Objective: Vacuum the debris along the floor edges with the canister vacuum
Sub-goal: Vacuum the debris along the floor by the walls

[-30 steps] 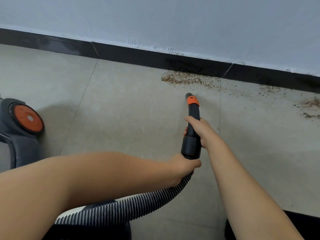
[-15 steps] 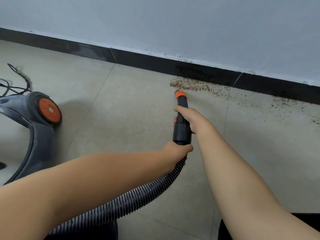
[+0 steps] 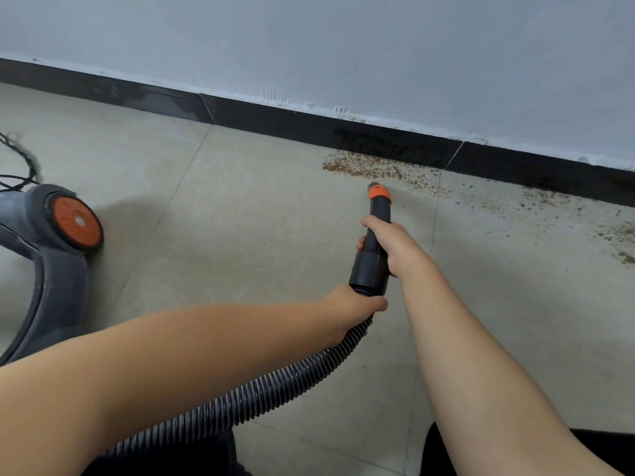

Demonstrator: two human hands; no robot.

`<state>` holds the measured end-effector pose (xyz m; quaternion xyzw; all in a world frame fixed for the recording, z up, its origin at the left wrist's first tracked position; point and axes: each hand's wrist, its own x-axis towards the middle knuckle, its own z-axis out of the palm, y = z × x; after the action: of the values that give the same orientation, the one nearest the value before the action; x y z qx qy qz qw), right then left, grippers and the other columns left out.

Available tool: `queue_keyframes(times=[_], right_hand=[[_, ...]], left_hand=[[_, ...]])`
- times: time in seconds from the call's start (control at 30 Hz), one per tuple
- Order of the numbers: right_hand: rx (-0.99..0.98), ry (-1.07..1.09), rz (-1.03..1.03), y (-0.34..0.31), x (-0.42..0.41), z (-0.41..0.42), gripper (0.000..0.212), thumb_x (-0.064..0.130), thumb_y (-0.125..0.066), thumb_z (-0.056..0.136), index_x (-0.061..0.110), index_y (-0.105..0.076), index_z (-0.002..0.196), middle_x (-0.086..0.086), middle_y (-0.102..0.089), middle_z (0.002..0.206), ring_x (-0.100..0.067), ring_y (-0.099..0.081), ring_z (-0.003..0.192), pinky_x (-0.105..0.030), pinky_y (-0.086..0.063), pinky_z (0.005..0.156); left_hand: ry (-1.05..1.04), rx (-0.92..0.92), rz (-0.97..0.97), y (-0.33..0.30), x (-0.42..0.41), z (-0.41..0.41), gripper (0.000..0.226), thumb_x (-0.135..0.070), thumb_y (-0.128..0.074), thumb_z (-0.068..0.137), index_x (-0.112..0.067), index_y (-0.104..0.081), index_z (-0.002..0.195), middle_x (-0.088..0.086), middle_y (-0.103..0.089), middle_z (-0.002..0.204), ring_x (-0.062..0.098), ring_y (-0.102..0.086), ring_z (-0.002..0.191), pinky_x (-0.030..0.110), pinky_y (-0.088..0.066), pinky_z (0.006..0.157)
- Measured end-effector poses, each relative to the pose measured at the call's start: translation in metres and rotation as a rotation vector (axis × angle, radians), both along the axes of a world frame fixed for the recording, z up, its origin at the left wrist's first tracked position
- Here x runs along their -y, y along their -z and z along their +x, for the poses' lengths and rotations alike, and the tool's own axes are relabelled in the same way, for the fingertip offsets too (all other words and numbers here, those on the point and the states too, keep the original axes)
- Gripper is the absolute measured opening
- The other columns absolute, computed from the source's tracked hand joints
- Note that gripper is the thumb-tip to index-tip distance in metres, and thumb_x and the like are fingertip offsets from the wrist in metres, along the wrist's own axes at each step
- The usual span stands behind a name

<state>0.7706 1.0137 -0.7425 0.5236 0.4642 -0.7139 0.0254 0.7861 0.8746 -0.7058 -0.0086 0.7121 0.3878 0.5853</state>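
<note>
A black vacuum nozzle (image 3: 371,262) with an orange tip (image 3: 378,193) points at a patch of brown debris (image 3: 371,168) along the black baseboard. The tip sits just short of the patch's near edge. My right hand (image 3: 386,242) grips the nozzle's middle. My left hand (image 3: 350,309) grips the ribbed hose (image 3: 275,395) where it joins the nozzle. More debris (image 3: 549,204) lies scattered to the right along the wall.
The grey canister vacuum (image 3: 51,262) with an orange wheel (image 3: 77,221) stands on the floor at the left, its black cord (image 3: 24,166) behind it. A black baseboard (image 3: 275,121) runs under the pale wall. My dark trouser legs show at the bottom edge.
The nozzle tip has moved forward, closer to the debris patch by the baseboard. Both hands keep their grips. The view has shifted, bringing the canister further into sight.
</note>
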Motion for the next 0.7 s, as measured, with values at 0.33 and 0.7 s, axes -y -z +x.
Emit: queue_keyframes(times=[0.33,0.7], right_hand=[[-0.001,-0.068,-0.078,-0.004,0.023,0.016,0.023,0.019,-0.066,0.084,0.01,-0.05,0.098,-0.007,-0.061,0.052,-0.021,-0.059,0.045,-0.036,-0.053,0.061],[0.045,0.286,0.017,-0.001,-0.01,0.064,0.014,0.017,-0.06,0.086,0.013,-0.047,0.09,-0.004,-0.058,0.047,-0.018,-0.057,0.043,-0.031,-0.05,0.055]], left_hand=[[-0.022,0.057,0.022,0.0,0.023,0.025,0.014,-0.016,-0.063,0.086,-0.013,-0.05,0.089,0.004,-0.05,0.066,0.016,-0.048,0.05,0.019,-0.042,0.047],[0.256,0.044,0.025,0.005,-0.01,0.026,0.014,-0.015,-0.062,0.085,-0.014,-0.05,0.091,0.005,-0.051,0.069,0.015,-0.048,0.053,0.019,-0.043,0.045]])
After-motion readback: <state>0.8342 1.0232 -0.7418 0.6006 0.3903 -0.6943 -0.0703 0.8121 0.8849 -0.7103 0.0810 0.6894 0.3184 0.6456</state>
